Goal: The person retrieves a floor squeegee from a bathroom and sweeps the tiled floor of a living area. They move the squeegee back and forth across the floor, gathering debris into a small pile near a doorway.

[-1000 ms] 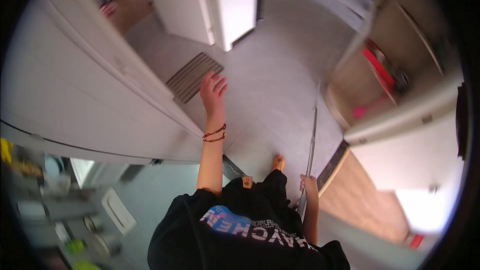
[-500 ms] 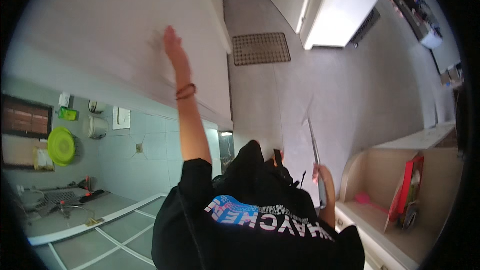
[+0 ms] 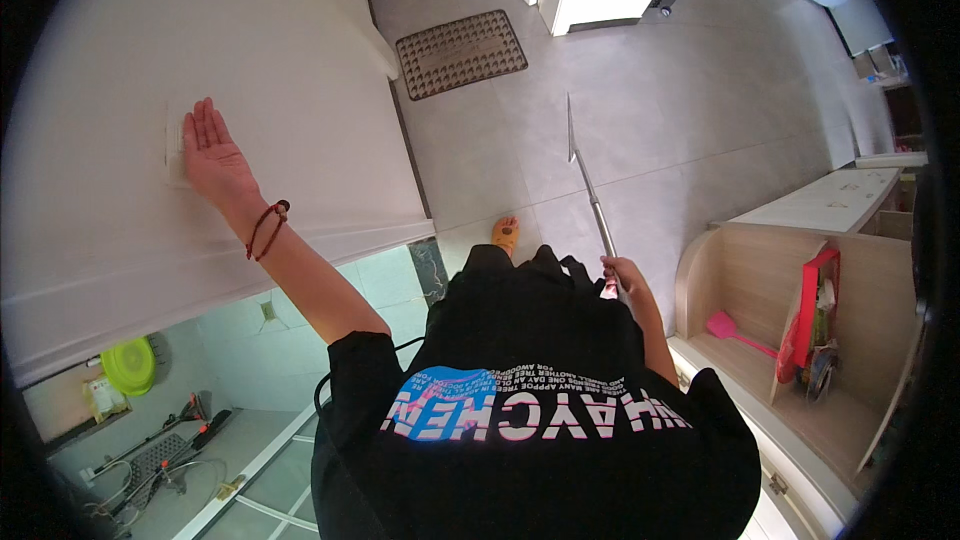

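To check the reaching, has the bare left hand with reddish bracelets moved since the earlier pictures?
Yes: the left hand moved leftward, away from the brown rectangular textured doormat, across the flat white wall.

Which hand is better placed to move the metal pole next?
Probably the right hand: it is closed around the metal pole. The left hand is open, palm showing, over by the white wall, away from the pole.
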Demonstrator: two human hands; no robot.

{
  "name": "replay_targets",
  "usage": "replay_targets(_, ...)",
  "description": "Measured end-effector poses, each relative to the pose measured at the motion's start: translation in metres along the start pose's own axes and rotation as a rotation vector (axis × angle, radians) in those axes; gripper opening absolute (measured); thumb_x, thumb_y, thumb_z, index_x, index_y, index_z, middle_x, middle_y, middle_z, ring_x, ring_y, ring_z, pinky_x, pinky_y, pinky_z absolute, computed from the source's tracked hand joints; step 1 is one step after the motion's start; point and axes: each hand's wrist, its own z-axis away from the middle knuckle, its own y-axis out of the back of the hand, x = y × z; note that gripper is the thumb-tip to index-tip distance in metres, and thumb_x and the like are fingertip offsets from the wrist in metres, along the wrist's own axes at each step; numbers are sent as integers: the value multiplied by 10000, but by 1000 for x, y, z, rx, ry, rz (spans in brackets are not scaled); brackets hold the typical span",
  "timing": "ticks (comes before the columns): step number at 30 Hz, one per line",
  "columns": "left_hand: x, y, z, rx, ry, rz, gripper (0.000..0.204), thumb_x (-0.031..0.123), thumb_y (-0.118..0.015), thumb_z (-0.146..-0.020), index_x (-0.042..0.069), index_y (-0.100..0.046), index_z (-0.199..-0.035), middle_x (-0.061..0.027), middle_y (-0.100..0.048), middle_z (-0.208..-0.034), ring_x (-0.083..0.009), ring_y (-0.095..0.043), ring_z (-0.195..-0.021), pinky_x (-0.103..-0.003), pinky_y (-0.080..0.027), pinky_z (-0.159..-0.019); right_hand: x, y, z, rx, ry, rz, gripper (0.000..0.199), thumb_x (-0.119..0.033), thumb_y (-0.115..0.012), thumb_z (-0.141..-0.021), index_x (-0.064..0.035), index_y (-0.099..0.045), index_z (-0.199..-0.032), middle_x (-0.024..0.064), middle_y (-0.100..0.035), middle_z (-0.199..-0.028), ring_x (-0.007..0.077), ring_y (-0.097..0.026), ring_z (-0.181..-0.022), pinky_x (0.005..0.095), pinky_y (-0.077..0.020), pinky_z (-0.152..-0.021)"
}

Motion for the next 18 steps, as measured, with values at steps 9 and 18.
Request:
replay_targets(9, 7, 6, -20, 47, -16, 93, 296, 140, -375, -844, -54, -378, -1067, -171, -412, -1112, -280, -446, -985, -323, -426, -815, -5, 0, -15, -25, -156, -209, 310, -207, -493, -789, -143, -322, -538, -45, -316, -440, 68, -271, -334, 207, -237, -317)
replay_targets(18, -154, -38, -10, 9, 353, -58, 344, 236, -359, -844, -31, -421, -1052, -124, -463, -1020, -250, -444, -1015, -376, -341, -904, 39, 13, -23, 243, 5, -4, 300, -293, -489, -771, -51, -470, -596, 39, -441, -433, 160, -424, -321, 295, -364, -321)
